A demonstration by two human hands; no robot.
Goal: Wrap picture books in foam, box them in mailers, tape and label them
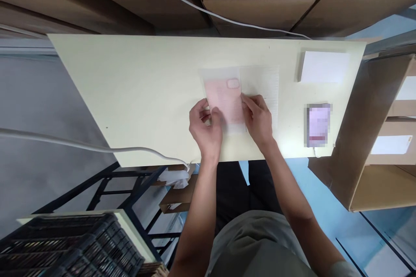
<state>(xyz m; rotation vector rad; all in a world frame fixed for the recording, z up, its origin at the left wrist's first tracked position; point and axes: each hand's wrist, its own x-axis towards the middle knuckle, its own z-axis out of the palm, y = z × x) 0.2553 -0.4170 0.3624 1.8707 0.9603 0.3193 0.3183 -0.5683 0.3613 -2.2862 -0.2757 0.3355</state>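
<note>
A flat pink piece (pixel 224 99) with a small rounded-rectangle outline near its top right, like a phone case's camera opening, lies under or inside a translucent frosted sleeve (pixel 221 72). My left hand (pixel 206 127) grips its left edge, thumb on top and fingers curled at the side. At the right edge, my right hand (pixel 258 119) is closed, thumb and forefinger pinching the sleeve's border. A pale sheet with faint lines (pixel 260 80) extends to the right, partly covered by my right hand. Whether sheet and sleeve are joined, I cannot tell.
The cream table (pixel 139 95) carries a white box (pixel 325 67) and a pixelated phone-like device (pixel 318 125) at right. Cardboard boxes (pixel 260 8) line the back; an open carton (pixel 383 186) stands right. A white cable (pixel 139 149) crosses the left front; a black crate (pixel 97 242) sits lower left.
</note>
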